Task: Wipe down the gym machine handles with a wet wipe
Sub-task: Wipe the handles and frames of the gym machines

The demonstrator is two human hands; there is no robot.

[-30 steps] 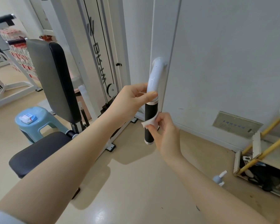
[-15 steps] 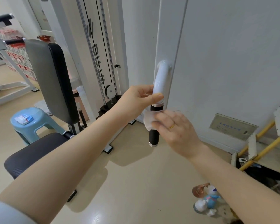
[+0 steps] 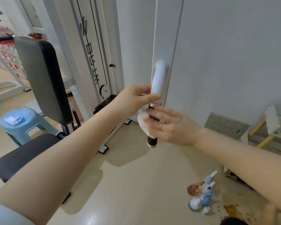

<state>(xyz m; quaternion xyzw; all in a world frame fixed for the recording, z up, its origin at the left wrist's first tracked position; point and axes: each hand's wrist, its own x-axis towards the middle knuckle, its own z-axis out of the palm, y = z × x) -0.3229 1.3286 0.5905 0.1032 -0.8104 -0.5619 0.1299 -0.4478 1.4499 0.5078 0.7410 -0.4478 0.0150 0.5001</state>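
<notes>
A curved white handle with a black grip hangs from the white post at mid-frame. My left hand pinches the white part of the handle just above the black grip. My right hand is wrapped around the black grip from the right, pressing a white wet wipe against it. The wipe sticks out to the left of the grip. A gold ring shows on my right hand.
A cable machine frame stands behind, with a black padded backrest and seat at left. A blue stool bears a small packet. Spray bottles stand on the floor at lower right; yellow-legged frame at far right.
My right hand has turned over from under the grip to its right side and spread the wipe along the black grip. My left hand has kept its hold.
</notes>
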